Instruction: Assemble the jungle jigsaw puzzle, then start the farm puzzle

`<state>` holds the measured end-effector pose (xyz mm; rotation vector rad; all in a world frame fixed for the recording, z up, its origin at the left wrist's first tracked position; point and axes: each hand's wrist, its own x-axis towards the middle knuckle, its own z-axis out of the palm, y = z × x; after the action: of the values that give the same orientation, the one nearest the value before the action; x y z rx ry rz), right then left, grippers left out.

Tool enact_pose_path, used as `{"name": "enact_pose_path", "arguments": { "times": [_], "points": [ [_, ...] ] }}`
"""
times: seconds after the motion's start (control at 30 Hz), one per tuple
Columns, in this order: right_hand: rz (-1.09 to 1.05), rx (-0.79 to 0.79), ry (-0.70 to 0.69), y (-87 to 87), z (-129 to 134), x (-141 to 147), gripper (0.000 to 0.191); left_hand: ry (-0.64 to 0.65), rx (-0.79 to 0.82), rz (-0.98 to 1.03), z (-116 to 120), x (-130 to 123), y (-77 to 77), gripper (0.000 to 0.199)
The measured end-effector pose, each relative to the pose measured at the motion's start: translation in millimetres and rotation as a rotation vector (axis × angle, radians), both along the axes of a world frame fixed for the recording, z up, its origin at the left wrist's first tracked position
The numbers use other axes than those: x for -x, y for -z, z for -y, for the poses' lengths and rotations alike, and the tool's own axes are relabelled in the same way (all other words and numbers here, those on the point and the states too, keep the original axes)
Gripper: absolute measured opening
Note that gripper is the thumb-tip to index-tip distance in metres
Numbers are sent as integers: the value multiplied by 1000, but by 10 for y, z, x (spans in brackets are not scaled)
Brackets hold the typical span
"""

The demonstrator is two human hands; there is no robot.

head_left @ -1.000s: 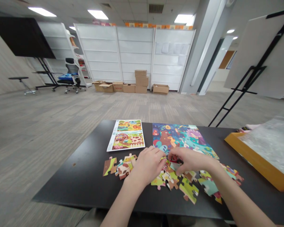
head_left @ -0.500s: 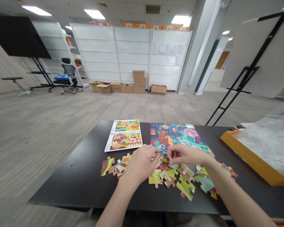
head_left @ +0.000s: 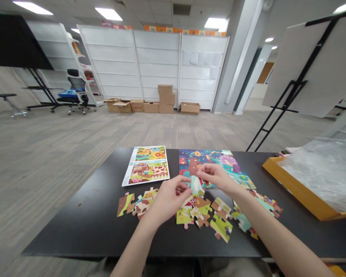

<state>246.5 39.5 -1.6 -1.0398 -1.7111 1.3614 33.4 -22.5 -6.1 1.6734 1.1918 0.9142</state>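
Left hand [head_left: 168, 201] and right hand [head_left: 217, 179] both curled, fingertips closing on a pale teal puzzle piece [head_left: 196, 185] at the near edge of the part-built jigsaw [head_left: 210, 157]; can't tell which hand has the grip. Loose pieces [head_left: 203, 209] lie on the counter [head_left: 75, 231] just in front of the jigsaw, printed picture sheet [head_left: 145, 165] just left of it, orange box [head_left: 291, 188] to its right. Handling note: pinch the piece by its edges, keep it level, protect the tabs, check its pattern against the sheet first.
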Motion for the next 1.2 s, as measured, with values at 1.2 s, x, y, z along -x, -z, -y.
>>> {"name": "enact_pose_path", "arguments": {
  "times": [1.2],
  "points": [
    [-75,45,-15,15,62,78,38,-181,-242,-273,10,114,-56,46]
  ]
}}
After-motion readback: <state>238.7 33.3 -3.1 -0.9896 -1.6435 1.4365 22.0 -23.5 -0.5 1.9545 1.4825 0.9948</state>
